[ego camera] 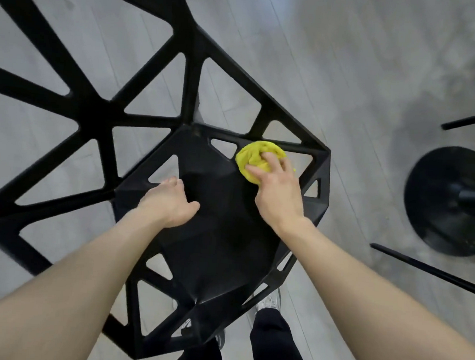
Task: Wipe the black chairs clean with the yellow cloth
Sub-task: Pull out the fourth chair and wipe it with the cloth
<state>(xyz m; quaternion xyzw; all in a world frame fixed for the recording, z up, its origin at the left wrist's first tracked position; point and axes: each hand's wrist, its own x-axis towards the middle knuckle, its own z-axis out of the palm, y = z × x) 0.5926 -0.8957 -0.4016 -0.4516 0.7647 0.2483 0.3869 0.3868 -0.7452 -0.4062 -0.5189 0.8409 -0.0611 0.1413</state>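
Gripping the bunched yellow cloth [256, 160], right hand [279, 192] presses it onto the black chair [213, 234] seat.

Chair [209, 242] smooth black plastic, slight sheen; cloth [253, 157] soft, crumpled.

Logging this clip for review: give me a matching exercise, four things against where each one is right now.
Things:
1. yellow cloth
2. left hand
3. right hand
4. round black base

Places:
A. on the floor, right of the chair
B. bunched near the seat's far right corner
C. pressing on the cloth
D. at the seat's left edge

Pairs: 1-B, 2-D, 3-C, 4-A
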